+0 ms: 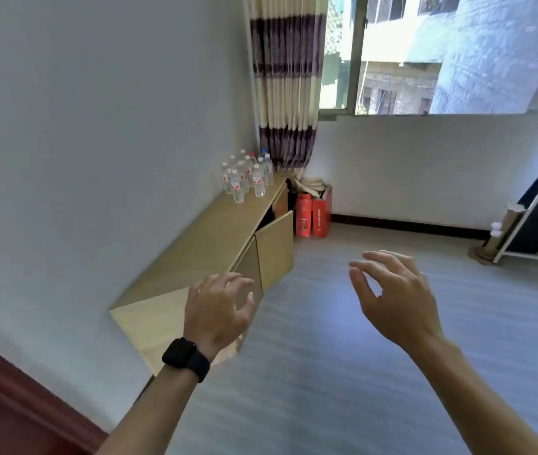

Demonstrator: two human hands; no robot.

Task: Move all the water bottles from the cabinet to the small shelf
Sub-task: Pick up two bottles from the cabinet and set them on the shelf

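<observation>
At the far end of the cabinet (202, 244) top, by the curtain (285, 93), the water bottles (248, 174) stand clustered. My left hand (218, 310) and right hand (395, 300) hang empty, fingers (382, 256) loosely spread. I judge this the approach: next, step closer and grip one.

Home interior, sparsely furnished room; exact room type unclear. Cues: long low light-wood cabinet (202, 238) against plain white wall (80, 126); purple-and-cream striped fabric curtain (285, 77) at green-framed window (354, 60), brick residential buildings outside; grey wood-look laminate floor (343, 356); red paper gift bags (304, 215) in corner; clear plastic water bottles (248, 175) clustered on cabinet top; white metal-frame rack (530, 205) at right.
</observation>
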